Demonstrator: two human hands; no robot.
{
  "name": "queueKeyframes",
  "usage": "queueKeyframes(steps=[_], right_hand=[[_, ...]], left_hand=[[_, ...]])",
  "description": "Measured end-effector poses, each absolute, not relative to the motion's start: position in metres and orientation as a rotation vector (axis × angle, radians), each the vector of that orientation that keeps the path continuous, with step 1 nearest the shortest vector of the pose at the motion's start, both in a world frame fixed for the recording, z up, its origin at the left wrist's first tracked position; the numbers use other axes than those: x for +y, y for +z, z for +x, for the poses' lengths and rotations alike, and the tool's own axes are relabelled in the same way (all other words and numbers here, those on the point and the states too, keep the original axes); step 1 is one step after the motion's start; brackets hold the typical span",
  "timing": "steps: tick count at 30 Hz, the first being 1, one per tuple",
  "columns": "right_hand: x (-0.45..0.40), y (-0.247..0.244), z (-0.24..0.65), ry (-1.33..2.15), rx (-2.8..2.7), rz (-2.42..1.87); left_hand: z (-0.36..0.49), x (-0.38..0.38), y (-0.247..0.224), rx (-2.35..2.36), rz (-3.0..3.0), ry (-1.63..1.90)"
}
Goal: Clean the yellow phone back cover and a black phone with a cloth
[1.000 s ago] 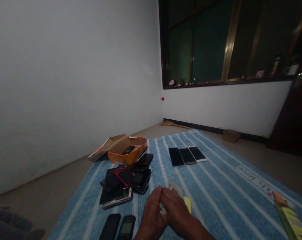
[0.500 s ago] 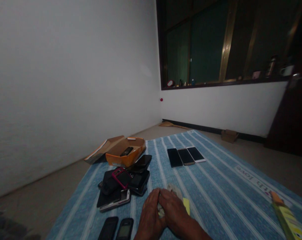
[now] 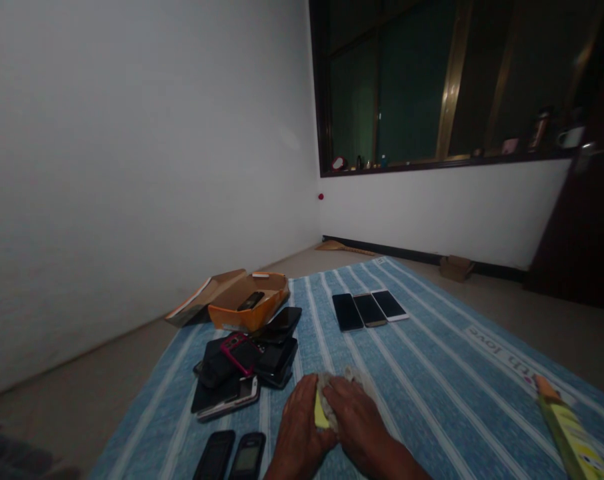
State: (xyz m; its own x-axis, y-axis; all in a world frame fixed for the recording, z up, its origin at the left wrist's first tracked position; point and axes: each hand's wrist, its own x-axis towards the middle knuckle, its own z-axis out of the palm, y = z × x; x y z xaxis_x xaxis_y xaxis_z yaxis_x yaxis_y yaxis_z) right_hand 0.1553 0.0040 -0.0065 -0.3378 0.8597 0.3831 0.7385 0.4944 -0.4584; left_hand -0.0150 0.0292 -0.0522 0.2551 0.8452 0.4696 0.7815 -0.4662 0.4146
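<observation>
A yellow object (image 3: 321, 408) shows between my two hands, low in the middle of the view. My left hand (image 3: 301, 427) closes round its left side. On the other side, my right hand (image 3: 357, 417) presses a pale grey cloth (image 3: 328, 399) against it, and part of the cloth sticks out beyond the fingers. To the left lie two old phones (image 3: 247, 457), side by side. Behind them is a heap of dark phones (image 3: 222, 367), one with a pink frame.
An open orange box (image 3: 247, 310) with a phone inside stands behind the heap. Three phones (image 3: 369, 311) lie in a row on the blue striped cloth (image 3: 432, 393). A yellow-green bottle (image 3: 572, 433) lies at the right.
The yellow object, before at the right of my right hand, now shows between both hands. My hands have parted slightly, and the view has shifted a little.
</observation>
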Motion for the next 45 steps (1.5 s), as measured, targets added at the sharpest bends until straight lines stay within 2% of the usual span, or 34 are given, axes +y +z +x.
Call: queueKeyframes(steps=[14, 22, 27, 34, 45], right_hand=[[-0.017, -0.035, 0.181, 0.149, -2.06, -1.645], [0.006, 0.007, 0.149, 0.288, -2.154, -1.292], [0.014, 0.013, 0.145, 0.317, -2.198, -1.255], [0.004, 0.001, 0.171, 0.273, -2.064, -1.582], [-0.016, -0.024, 0.183, 0.208, -2.002, -1.836]], left_hand=[[-0.015, 0.023, -0.032, 1.496, 2.414, 0.791], [-0.012, 0.026, -0.037, 1.486, 2.41, 0.949], [-0.006, 0.019, -0.022, 1.46, 2.377, 1.072], [0.003, 0.009, -0.006, 1.594, 2.221, 0.938], [0.007, 0.007, -0.001, 1.647, 2.276, 0.862]])
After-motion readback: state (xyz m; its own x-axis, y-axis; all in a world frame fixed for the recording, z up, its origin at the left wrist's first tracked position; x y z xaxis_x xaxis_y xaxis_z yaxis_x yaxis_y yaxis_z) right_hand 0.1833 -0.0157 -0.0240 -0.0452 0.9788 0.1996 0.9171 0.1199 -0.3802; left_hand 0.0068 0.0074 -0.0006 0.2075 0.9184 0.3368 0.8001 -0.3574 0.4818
